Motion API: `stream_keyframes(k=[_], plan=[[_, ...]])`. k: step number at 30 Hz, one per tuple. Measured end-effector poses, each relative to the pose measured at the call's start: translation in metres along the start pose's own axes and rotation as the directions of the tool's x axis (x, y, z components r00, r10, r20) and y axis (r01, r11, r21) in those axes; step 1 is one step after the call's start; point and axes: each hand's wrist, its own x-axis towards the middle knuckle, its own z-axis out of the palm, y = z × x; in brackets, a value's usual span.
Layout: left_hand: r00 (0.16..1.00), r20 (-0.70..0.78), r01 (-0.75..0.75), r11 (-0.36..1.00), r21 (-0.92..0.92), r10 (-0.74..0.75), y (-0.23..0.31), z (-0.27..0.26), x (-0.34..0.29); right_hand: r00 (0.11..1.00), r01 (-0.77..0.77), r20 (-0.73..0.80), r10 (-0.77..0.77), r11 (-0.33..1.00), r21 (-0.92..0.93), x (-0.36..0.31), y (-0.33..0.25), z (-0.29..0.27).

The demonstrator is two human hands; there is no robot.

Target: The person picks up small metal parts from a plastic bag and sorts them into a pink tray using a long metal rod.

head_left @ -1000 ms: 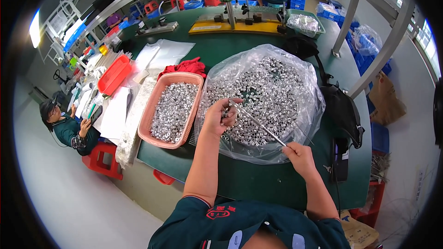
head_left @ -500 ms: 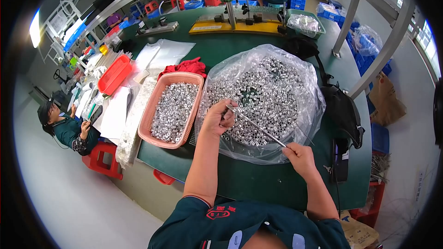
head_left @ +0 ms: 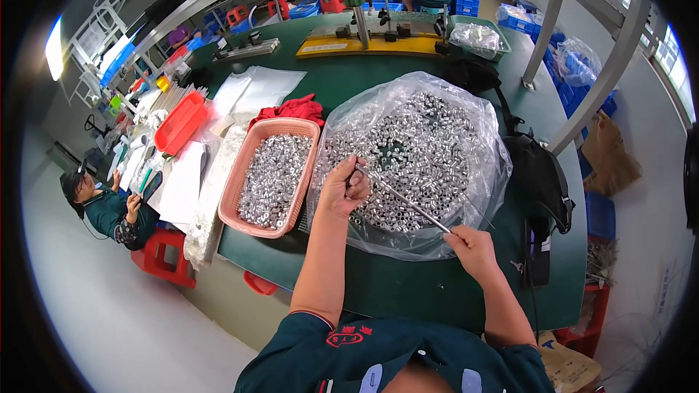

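A thin metal rod (head_left: 408,202) slants between my two hands over a big clear plastic bag (head_left: 486,120). The opened bag holds a heap of small silvery metal sleeves (head_left: 429,145). My left hand (head_left: 345,188) is closed at the rod's upper left end, thumb and forefinger pinching there; whether a sleeve is also between the fingers I cannot make out. With fingers wrapped round it, my right hand (head_left: 473,249) grips the rod's lower right end. Left of the bag stands a pink plastic basket (head_left: 227,196), filled with more of these sleeves.
A red cloth (head_left: 295,109) lies behind the basket, and a red tray (head_left: 180,122) is farther left. Black bag (head_left: 539,175) and phone (head_left: 537,255) lie at the right. A yellow-based fixture (head_left: 328,45) stands at the back. A co-worker (head_left: 109,207) sits at far left.
The fingers of my left hand have shifted slightly at the rod's end. My right hand and the rod stay nearly in place.
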Motion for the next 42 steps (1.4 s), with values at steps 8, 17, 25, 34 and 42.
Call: stream_keyframes(k=[8,17,25,34,42], plan=[[0.996,-0.055,-0.060,0.971,0.230,0.075,0.007,0.007,-0.005,0.977,0.154,-0.122,-0.175,0.974,-0.168,-0.002,-0.001,0.004],[0.978,-0.134,-0.113,0.943,0.313,0.162,0.004,0.015,-0.001,0.998,-0.036,0.061,0.034,0.999,0.019,-0.001,0.000,0.009],[0.978,-0.106,-0.139,0.940,0.312,0.179,0.001,0.014,-0.001,0.982,-0.119,0.175,0.073,0.955,0.270,-0.002,0.007,0.008],[0.988,-0.059,0.157,0.875,0.458,-0.146,-0.038,0.047,0.001,0.965,-0.241,0.166,0.201,0.933,0.269,0.002,0.006,0.011],[0.953,-0.170,0.177,0.916,-0.361,-0.252,-0.002,0.032,0.048,0.951,-0.310,0.135,0.279,0.845,0.436,0.006,0.017,0.009]])
